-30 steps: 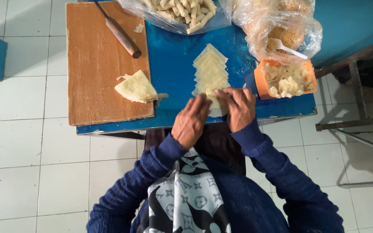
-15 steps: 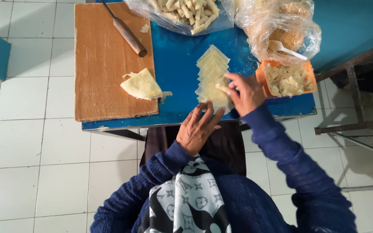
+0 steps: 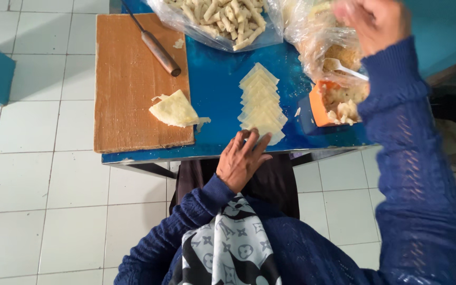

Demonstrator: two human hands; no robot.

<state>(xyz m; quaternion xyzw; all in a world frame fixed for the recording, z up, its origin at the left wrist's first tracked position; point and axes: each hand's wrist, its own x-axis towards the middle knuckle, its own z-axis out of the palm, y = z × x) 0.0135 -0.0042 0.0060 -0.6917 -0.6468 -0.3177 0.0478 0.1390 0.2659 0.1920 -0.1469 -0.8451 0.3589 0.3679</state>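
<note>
— Where's the stack of dough sheets (image 3: 260, 103) from where you stand?

— On the blue table (image 3: 215, 95), laid out in an overlapping row that runs from the middle down to the near edge. The nearest sheet sits right at that edge, and the left hand (image 3: 242, 160) rests there with its fingertips (image 3: 255, 138) touching it.

— Is that hand gripping anything?

— No. The fingers are spread and fairly flat, palm down, half on the table edge and half hanging over the lap. It only touches the sheet, it does not pinch it.

— And the other hand?

— The right hand (image 3: 374, 21) is lifted high over the far right part of the table, above the clear plastic bag (image 3: 317, 45) and well apart from the sheets. It looks curled into a loose fist, but it is blurred, so I cannot tell whether anything is in it.

— What else is about?

— An orange tub (image 3: 329, 103) of pale filling sits just right of the sheets, under the raised arm, and a white spoon (image 3: 345, 67) pokes out above it. On the left side lies a wooden board (image 3: 127, 84) with a folded piece of dough (image 3: 174, 109) near its right edge and a wooden-handled knife (image 3: 154, 43) at its far corner. A second bag of finished rolls (image 3: 222, 18) lies along the far edge.
</note>
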